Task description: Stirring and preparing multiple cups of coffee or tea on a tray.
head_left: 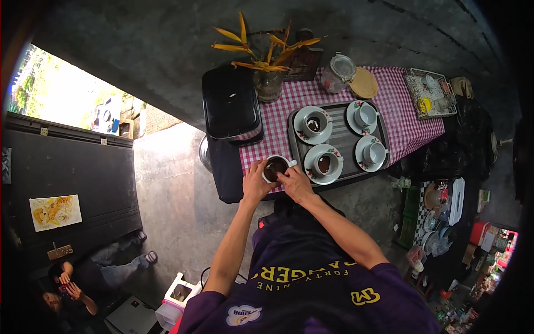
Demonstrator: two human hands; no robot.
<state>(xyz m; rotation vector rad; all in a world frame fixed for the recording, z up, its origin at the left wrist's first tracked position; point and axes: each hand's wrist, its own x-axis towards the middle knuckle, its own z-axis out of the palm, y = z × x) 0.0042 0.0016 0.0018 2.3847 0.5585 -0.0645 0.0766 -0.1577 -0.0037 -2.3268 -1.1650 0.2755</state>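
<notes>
As seen from the head, gripping a white cup (291, 163) of brown stuff (273, 165) with the left hand (255, 181), near left of a gray tray (342, 136) with four more cups (365, 116). Pinching over the white cup with the right hand (297, 184); cannot tell on what.

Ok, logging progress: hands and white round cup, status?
Left hand holds white round cup; right hand over dark brown contents. Grey rectangular tray close right; nothing blocking.

Gingham tablecloth (272, 122): pink/wht checks. Near cup (292, 163): wht; contents (273, 165): dk brn. Saucers (299, 118): wht w/ red-grn floral motifs. Serving tray (341, 139): dk gry. T-shirt (311, 245): dk purple w/ yel lettering. Leaves (228, 35): yel-orange. Box (229, 106): blk. Disc (365, 83): tan.
</notes>
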